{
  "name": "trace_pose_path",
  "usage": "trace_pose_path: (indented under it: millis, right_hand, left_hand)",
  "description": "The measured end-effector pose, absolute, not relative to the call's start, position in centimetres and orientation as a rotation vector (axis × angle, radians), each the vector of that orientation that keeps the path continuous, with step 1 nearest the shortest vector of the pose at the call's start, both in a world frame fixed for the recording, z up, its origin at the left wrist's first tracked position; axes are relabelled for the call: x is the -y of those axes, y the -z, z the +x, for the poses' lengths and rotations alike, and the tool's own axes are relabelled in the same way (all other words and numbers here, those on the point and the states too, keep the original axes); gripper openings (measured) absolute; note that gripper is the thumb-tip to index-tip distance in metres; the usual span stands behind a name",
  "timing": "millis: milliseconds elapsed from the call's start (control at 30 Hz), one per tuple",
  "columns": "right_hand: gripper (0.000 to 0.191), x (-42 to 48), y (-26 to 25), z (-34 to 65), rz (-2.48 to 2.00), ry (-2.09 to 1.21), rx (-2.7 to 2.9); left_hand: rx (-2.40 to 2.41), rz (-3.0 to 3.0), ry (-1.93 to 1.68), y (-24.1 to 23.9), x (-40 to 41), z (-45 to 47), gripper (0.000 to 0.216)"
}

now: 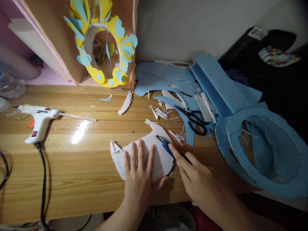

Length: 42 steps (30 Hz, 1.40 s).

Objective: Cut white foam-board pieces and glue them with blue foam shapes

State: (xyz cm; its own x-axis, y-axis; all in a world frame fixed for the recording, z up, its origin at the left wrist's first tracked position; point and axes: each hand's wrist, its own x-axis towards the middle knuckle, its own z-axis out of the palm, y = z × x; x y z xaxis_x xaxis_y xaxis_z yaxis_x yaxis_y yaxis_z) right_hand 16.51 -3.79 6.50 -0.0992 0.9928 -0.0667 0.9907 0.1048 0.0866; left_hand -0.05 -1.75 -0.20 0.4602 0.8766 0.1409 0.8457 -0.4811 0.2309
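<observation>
Your left hand (138, 175), nearest item: flat, fingers spread, grasping nothing, pressing down on the white foam sheet (154, 150).

Your right hand (196, 176): clenched round a blue utility knife (165, 145), forefinger laid along its back, blade end on the sheet's right part, pointing far-left.

White foam sheet: thin, matte, irregular outline with a jagged far edge and a torn near-left corner; faint pencilled contour on its face. It lies on the near middle of the wooden table (72, 166), under both hands.

Risks, as judged:
- Your left fingertips lie near the blade's line; a slip on the soft foam could carry the edge into them.
- Foam tears rather than cuts if the blade drags; the outline could be spoiled.
- No cutting mat shows under the sheet; the varnished, striped tabletop could be scored.
- Loose white offcuts (157, 112) just beyond could catch under the sheet and tilt it.

Outward, right: black-handled scissors (194, 121), open, on blue foam scraps (163, 78); a large blue foam ring (262, 150), layered, oval, hanging over the table's near edge.

Outward, left: white glue gun (39, 120), glue stick protruding, black cord trailing off the near edge; whether it is hot cannot be told.

Far: yellow ring with pale blue hearts (106, 45), in a cardboard box.
</observation>
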Motion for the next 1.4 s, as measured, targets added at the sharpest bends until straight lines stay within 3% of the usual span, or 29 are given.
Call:
trace_pose_path:
  millis: [667,900,1167,1233,1400]
  right_hand:
    - [0.073,6.9,-8.0,17.2,1.929,-0.072,-2.274]
    - [0.070,7.4,-7.9,17.8,1.923,0.033,-2.246]
    - [0.050,7.8,-9.9,21.5,2.232,0.122,-2.331]
    - [0.050,7.4,-10.2,22.6,2.296,0.144,-2.294]
    - [0.047,5.3,-9.7,23.7,2.194,0.174,-2.402]
  left_hand:
    - [-1.564,2.558,-0.392,0.2,1.7,0.2,0.079]
    - [-1.558,2.561,-0.404,0.3,1.9,0.3,0.080]
    - [-1.432,2.568,-0.378,0.0,1.4,-1.0,0.081]
    - [-1.283,2.619,-0.372,-0.2,1.4,-2.3,0.076]
    - [-0.944,2.738,-0.414,-0.5,3.3,-5.7,0.039]
